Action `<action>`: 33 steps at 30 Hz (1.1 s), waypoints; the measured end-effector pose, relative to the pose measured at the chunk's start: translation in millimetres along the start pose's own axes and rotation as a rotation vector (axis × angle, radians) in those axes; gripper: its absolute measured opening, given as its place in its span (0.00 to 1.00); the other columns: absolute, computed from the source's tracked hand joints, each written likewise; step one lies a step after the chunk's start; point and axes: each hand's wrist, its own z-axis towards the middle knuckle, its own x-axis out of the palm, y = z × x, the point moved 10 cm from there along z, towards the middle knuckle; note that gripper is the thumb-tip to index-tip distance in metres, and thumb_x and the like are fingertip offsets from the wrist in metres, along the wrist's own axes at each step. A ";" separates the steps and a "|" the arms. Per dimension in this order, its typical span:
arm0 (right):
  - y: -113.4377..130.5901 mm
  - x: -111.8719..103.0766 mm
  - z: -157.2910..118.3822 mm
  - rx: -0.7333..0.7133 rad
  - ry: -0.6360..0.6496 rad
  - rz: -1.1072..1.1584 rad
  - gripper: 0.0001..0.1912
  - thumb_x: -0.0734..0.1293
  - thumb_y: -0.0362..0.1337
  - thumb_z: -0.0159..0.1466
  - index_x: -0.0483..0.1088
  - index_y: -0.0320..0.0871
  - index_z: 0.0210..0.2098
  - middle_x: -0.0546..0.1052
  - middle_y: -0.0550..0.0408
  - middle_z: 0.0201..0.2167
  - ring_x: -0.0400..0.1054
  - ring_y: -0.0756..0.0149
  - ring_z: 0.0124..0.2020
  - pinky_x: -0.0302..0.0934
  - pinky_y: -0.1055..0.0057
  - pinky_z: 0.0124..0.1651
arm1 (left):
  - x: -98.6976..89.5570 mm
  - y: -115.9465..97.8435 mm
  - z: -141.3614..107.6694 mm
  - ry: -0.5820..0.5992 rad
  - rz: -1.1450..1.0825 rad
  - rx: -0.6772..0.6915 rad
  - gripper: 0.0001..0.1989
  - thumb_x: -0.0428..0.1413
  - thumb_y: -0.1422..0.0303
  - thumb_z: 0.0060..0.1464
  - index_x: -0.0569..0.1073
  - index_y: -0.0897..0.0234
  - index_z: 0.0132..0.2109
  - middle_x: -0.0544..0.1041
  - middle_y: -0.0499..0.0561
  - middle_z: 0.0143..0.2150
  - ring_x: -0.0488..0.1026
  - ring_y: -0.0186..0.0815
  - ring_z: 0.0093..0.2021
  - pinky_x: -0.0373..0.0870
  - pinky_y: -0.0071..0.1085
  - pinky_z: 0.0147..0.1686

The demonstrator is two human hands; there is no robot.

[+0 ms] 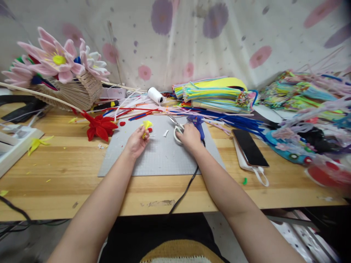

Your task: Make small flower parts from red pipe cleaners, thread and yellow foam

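My left hand [136, 142] is closed over the left half of the grey cutting mat [153, 160], pinching a small yellow petal-like piece [147, 124] between its fingertips. Around the white handles of a pair of scissors [178, 128] my right hand [191, 137] is closed, and the blades point away to the upper left. A blue glue gun [197, 124] lies right beside that hand, partly hidden by it. Between the two hands a small white scrap [165, 133] rests on the mat. Small red pieces [122, 124] lie close to my left hand.
A red fuzzy flower [101, 126] lies left of the mat, with pink flowers [59, 60] behind. Bundles of pipe cleaners [214, 95] and a white spool [155, 95] line the back. A phone [250, 148] sits at right; a black cord [186, 188] crosses the table's front edge.
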 end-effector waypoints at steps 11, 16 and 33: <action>22.1 -5.2 -1.9 -0.178 -0.174 -0.026 0.14 0.64 0.36 0.55 0.65 0.36 0.40 0.71 0.39 0.42 0.64 0.53 0.47 0.56 0.60 0.48 | 13.6 3.1 -2.7 0.122 0.097 0.030 0.06 0.57 0.70 0.49 0.67 0.64 0.34 0.69 0.43 0.23 0.66 0.23 0.24 0.66 0.22 0.31; 49.9 -1.5 -16.0 -0.354 -0.185 0.444 0.08 0.62 0.38 0.57 0.66 0.41 0.35 0.72 0.50 0.36 0.66 0.64 0.39 0.61 0.65 0.42 | 16.6 3.8 -2.0 0.151 0.158 0.058 0.10 0.59 0.69 0.47 0.65 0.64 0.34 0.68 0.42 0.21 0.64 0.22 0.21 0.63 0.21 0.27; 88.4 -8.6 -33.7 -0.572 -0.186 0.711 0.05 0.65 0.37 0.58 0.71 0.44 0.29 0.71 0.53 0.32 0.65 0.67 0.36 0.62 0.70 0.34 | 26.5 -5.0 -4.3 0.187 0.584 0.349 0.12 0.59 0.62 0.44 0.68 0.65 0.34 0.71 0.44 0.21 0.65 0.25 0.20 0.62 0.23 0.23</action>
